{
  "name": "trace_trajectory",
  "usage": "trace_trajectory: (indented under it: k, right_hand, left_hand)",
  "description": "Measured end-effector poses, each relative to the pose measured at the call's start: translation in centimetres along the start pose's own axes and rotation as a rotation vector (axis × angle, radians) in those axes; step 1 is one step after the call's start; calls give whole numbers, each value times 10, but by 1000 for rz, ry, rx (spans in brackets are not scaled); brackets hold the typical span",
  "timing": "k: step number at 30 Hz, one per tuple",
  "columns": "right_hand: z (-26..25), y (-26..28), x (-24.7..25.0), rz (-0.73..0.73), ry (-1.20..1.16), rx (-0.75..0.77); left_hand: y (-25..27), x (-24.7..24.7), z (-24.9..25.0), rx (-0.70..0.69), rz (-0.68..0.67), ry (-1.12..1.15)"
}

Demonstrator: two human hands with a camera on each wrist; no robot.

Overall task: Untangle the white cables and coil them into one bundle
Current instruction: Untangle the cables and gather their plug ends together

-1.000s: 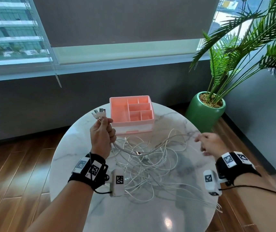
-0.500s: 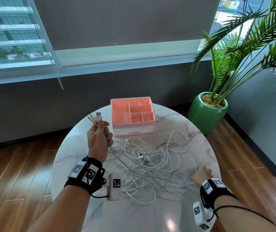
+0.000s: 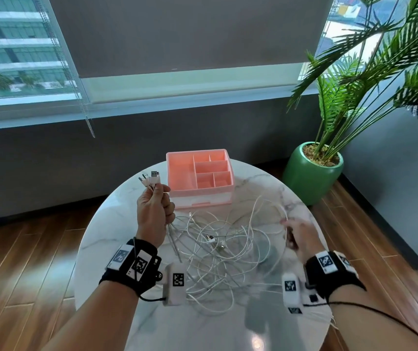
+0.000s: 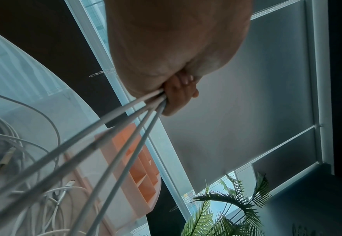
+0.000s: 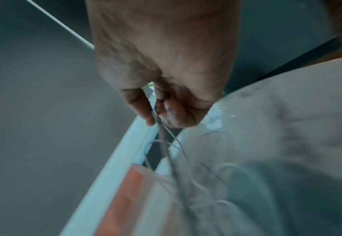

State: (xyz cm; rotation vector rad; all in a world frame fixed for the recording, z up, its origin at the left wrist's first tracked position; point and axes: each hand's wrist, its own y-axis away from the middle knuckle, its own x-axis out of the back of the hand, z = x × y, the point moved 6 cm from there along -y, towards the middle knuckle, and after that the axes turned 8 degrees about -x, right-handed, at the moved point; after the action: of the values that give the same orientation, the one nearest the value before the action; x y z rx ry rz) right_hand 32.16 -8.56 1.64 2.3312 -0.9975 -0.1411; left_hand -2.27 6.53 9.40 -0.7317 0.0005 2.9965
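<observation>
A tangle of thin white cables (image 3: 218,252) lies spread over the middle of the round marble table (image 3: 116,224). My left hand (image 3: 155,209) is raised above the table's left side and grips several cable ends; their plugs (image 3: 152,179) stick up out of the fist. In the left wrist view the gripped cables (image 4: 125,127) run taut from the fist down to the pile. My right hand (image 3: 297,234) hovers over the right side of the table and pinches cable strands (image 5: 161,127) between thumb and fingers, a loop (image 3: 276,211) arching up to it.
A pink compartment organizer (image 3: 200,177) stands at the table's far edge, just right of my left hand. A potted palm in a green pot (image 3: 311,173) stands on the wooden floor at the right. A window wall lies beyond the table.
My right hand dropped toward the table's near right edge, then came back up and forward, now pinching strands at the right. My left hand kept its grip and stayed raised.
</observation>
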Motion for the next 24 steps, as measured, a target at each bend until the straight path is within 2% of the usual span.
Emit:
trace_trajectory:
  k: [2,4,6,9,13,16,20,22,24]
  right_hand:
    - [-51,29,-19,-119,-82,189]
    - [-93,65,-42,-236,-65,378]
    - [-120,98,-66,-346,-31,502]
    - [-132,134,-98,-485,25,596]
    - [-108,153,-133,-588,207,651]
    - [-73,150,-153,-651,386,619]
    - [-53,130,-160,-680,382,373]
    - [-68,123,-162,-664,297,295]
    - [-89,116,-163,-677,104,187]
  left_hand:
    - [1,-3,-4,10,-22,-14]
    - [4,-10,-7,19,-55,-25]
    - [6,-20,-9,26,-105,-28]
    - [12,-36,-7,39,-208,-19]
    - [22,-52,-3,89,-331,-59]
    - [22,-52,3,45,-316,-169]
    - [23,-47,4,0,-304,-290]
    - [26,-47,5,3,-334,-295]
    - [29,-49,4,13,-367,-310]
